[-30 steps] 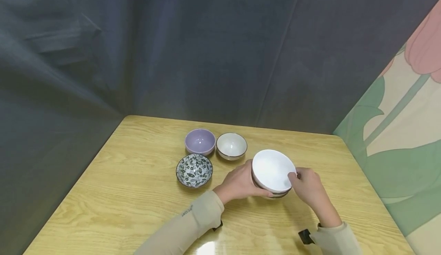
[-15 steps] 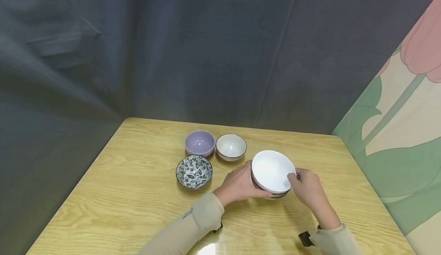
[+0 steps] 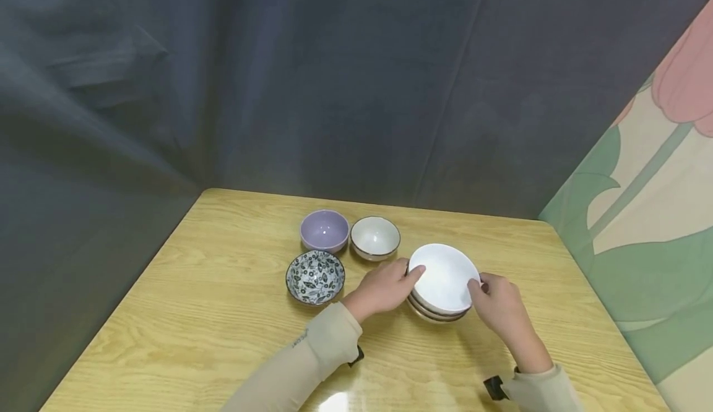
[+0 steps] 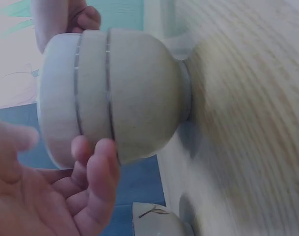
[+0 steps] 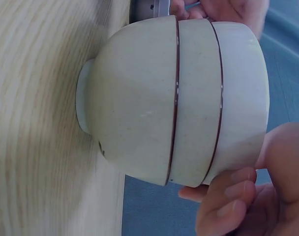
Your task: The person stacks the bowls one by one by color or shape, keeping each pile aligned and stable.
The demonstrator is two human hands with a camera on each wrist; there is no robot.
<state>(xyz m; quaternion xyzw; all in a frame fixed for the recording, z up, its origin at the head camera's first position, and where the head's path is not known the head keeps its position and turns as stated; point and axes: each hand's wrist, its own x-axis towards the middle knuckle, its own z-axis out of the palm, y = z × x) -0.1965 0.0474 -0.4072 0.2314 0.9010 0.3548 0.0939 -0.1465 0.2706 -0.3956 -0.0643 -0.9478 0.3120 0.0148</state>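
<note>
A glossy white bowl (image 3: 444,277) tops a stack of three on the wooden table. Below it sit a middle cream bowl (image 5: 201,98) and a bottom cream bowl (image 5: 139,98), each with a brown rim. My left hand (image 3: 385,286) is at the stack's left side. In the left wrist view its fingertips touch the stack's side near the rims, while its thumb is raised above the white rim, apart from it. My right hand (image 3: 499,304) pinches the white bowl's right rim, thumb on the inner side and fingers outside. The inside of the lower bowls is hidden.
Behind and left of the stack stand a purple bowl (image 3: 325,231), a white bowl with a dark rim (image 3: 375,237) and a leaf-patterned bowl (image 3: 315,277), close together. A dark curtain (image 3: 356,90) hangs behind the table (image 3: 184,313); a flower-printed cloth (image 3: 657,214) is at the right.
My left thumb has moved from the front of the lower bowls up over the white bowl's left rim. The right hand keeps its pinch, and the stack stays in place.
</note>
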